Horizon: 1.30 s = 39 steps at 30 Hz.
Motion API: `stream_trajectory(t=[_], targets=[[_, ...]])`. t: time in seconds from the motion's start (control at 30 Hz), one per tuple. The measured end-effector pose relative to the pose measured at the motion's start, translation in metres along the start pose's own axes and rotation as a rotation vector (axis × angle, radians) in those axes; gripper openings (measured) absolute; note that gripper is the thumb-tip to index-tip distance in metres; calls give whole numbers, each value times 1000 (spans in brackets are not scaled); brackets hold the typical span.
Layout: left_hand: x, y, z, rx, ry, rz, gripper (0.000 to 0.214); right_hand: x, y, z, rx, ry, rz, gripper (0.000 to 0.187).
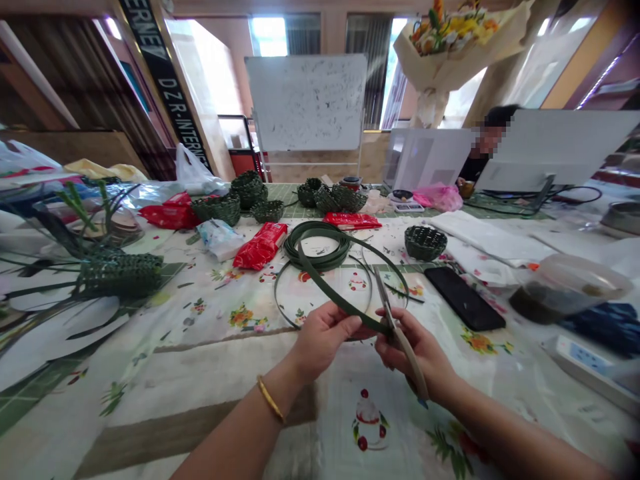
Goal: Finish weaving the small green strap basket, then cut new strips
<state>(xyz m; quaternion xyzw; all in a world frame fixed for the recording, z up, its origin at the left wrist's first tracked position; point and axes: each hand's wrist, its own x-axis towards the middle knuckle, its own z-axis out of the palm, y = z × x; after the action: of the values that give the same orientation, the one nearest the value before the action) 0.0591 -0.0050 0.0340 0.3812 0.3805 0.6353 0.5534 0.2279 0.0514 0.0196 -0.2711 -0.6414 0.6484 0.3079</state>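
Observation:
A flat dark green strip [323, 283] curves up from the coil of green strip [317, 260] lying on the table. Near its end, my left hand [325, 335] pinches the strip between thumb and fingers. My right hand [417, 350] is closed around a pair of scissors [406, 347] with beige handles, blades pointing up and away. The strip's end lies at the scissors, by the right fingertips; whether the blades are apart is hard to make out. Beyond the right hand sits a small woven green basket [425, 243].
A black phone [465, 298] and a clear plastic tub [570, 287] lie to the right. Red packets [261, 245] and several woven baskets [247, 190] stand farther back. At left is a partly woven piece [117, 275] with loose strips. A person [487, 143] sits behind a monitor [555, 150].

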Motion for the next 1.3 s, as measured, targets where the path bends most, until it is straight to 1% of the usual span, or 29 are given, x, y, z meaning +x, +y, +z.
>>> stream_trajectory(t=[0.07,0.17,0.27,0.37,0.43,0.5,0.6,0.7,0.97,1.13,1.3], targets=[[-1,5,0,-53,62,43,26,1,-1,0,6,-16,-9,49],[-2,19,-9,-70,163,118,22,0,-5,-7,8,-51,14,48],[-3,36,-22,-52,245,183,18,-5,-11,-15,-40,-172,33,52],[-6,47,-29,-48,286,234,15,-12,-16,-20,-157,-319,-5,57],[-7,50,-31,-49,297,256,14,-15,-17,-20,-251,-374,-21,56],[-8,50,-30,-44,308,264,14,-15,-15,-20,-320,-403,-18,56],[-8,50,-28,-29,323,251,15,-15,-9,-19,-352,-416,-3,63],[-7,50,-26,1,336,211,15,-15,-5,-19,-342,-410,18,66],[-4,47,-27,88,337,127,15,-16,-12,-14,-281,-446,93,55],[-4,48,-29,104,331,107,16,-15,-11,-12,-228,-450,90,58],[-3,47,-30,93,327,113,14,-16,-13,-12,-241,-453,102,56]])
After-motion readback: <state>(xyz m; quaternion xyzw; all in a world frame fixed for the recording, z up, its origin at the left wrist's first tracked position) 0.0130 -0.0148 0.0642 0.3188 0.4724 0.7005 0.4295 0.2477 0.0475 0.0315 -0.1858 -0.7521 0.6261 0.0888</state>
